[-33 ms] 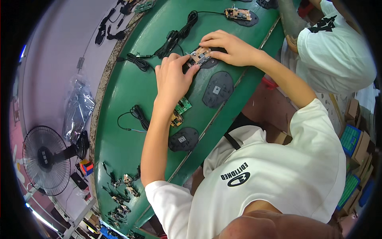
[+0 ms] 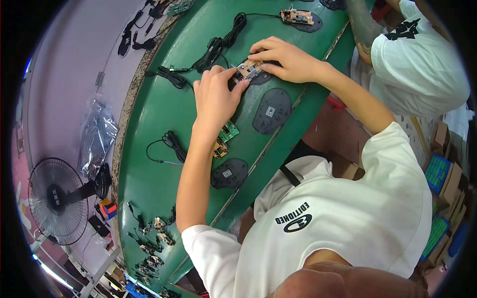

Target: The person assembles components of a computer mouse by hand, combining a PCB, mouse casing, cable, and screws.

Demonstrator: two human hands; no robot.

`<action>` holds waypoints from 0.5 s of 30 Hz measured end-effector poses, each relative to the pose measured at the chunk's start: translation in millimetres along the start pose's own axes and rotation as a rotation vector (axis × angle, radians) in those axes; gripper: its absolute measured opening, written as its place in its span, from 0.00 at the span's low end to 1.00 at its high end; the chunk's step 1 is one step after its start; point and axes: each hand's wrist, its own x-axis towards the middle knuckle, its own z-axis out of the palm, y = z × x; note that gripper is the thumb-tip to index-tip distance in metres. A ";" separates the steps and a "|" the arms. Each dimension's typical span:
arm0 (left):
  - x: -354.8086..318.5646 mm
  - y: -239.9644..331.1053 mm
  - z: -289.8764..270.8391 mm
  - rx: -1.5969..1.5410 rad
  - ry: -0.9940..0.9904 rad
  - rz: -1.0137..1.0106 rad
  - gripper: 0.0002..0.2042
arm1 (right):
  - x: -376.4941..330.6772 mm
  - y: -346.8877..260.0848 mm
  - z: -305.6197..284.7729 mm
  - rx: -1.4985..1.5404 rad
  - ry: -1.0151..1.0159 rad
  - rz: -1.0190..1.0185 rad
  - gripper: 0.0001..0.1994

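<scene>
My left hand (image 2: 217, 94) pinches the left edge of a tan circuit board (image 2: 252, 70) between thumb and fingers. The right end of that board is gripped by my right hand (image 2: 290, 62), its fingers along the far side and its thumb on the near side. Under the board lies a dark grey base plate (image 2: 265, 78), partly covered. A black cable runs off beyond the board. Nearer to me rests a second dark base plate (image 2: 272, 111), flat on the green work surface. Beside my left forearm are a green circuit board (image 2: 229, 131) and a further dark plate (image 2: 229, 173).
Coiled black cables (image 2: 171, 77) lie beyond my left hand. Another board on a plate (image 2: 297, 18) sits at the far right. Small wired parts (image 2: 151, 248) cluster at lower left, near a fan (image 2: 57, 198). A co-worker's arm (image 2: 365, 35) reaches the table at upper right.
</scene>
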 end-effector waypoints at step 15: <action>-7.9 -1.4 10.6 0.016 0.087 0.040 0.18 | -10.6 -9.7 2.6 -0.240 -0.008 0.016 0.17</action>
